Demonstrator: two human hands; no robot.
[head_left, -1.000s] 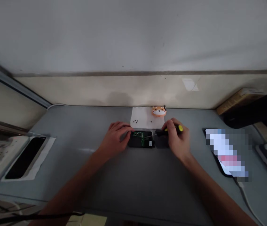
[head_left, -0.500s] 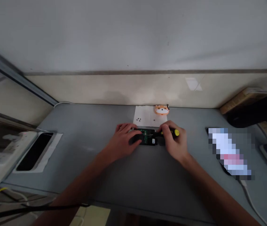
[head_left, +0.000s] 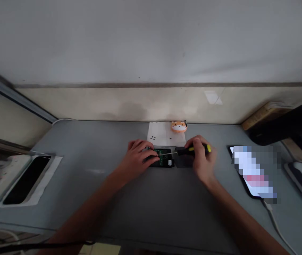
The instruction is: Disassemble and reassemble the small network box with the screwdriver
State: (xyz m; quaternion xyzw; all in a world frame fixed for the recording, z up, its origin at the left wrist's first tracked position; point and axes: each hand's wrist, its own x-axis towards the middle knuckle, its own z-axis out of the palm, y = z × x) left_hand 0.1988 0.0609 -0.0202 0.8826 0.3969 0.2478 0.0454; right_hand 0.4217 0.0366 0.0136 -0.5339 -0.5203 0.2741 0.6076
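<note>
A small black device with an exposed green circuit board [head_left: 166, 160] lies on the grey table; its exact kind cannot be made out. My left hand [head_left: 136, 157] grips its left end, thumb along the near side and fingers over the far side and top. In my right hand [head_left: 203, 159] is a screwdriver [head_left: 190, 151] with a black and yellow handle, held nearly level. Its thin metal shaft points left over the board, and whether the tip touches cannot be told. A flat dark panel [head_left: 184, 162] lies just right of the device, partly under my right hand.
Behind the device, white paper [head_left: 163, 129] carries several tiny dark pieces [head_left: 153, 137] and an orange animal-face case [head_left: 179, 126]. A black phone [head_left: 28, 180] and a power strip [head_left: 0, 179] are at left. A lit phone [head_left: 252, 171] with a cable lies right.
My right hand and the screwdriver handle have moved right relative to the device, and more of the shaft shows. My left hand stays on the device. The whole view has shifted slightly.
</note>
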